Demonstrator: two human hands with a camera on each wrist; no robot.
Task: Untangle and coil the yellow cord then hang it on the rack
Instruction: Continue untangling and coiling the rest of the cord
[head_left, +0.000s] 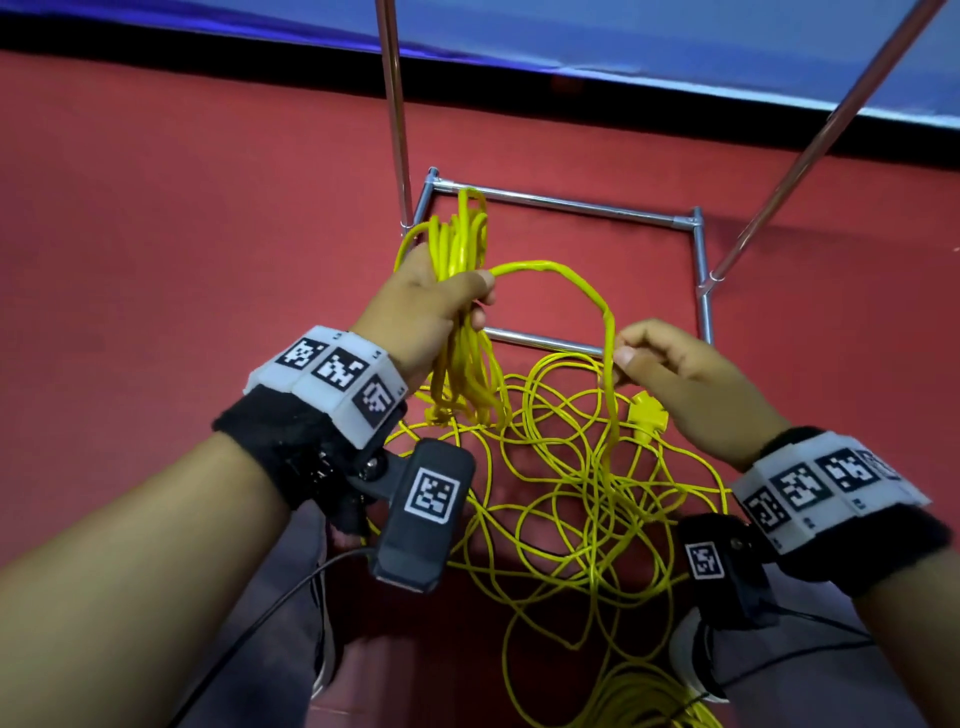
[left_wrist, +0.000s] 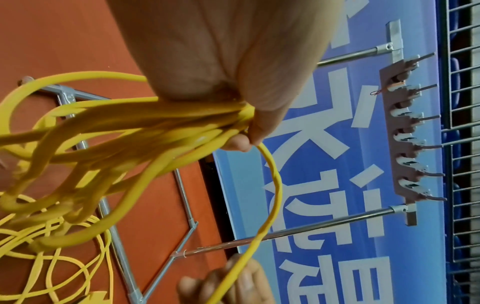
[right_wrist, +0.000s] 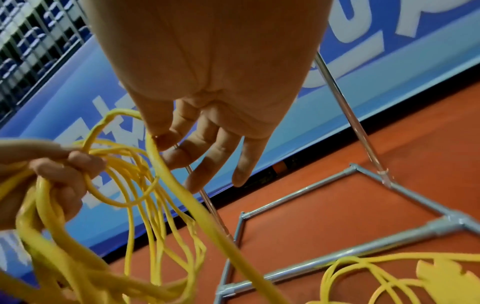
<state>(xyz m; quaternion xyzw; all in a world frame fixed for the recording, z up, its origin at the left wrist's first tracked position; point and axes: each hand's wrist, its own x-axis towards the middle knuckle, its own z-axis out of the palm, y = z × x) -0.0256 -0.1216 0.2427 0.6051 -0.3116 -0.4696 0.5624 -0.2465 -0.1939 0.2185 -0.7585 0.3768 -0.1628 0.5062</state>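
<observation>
My left hand clenches the yellow cord coils; my right hand pinches the feed strand. The tangle at six o'clock could knot if I yank.

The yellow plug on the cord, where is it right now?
In the head view the plug lies on the red floor just under the right hand, amid the loose cord, near the rack base's front bar.

Red floor lay underfoot. Blue banner with white lettering stood beyond. Wire fence stood behind banner.
</observation>
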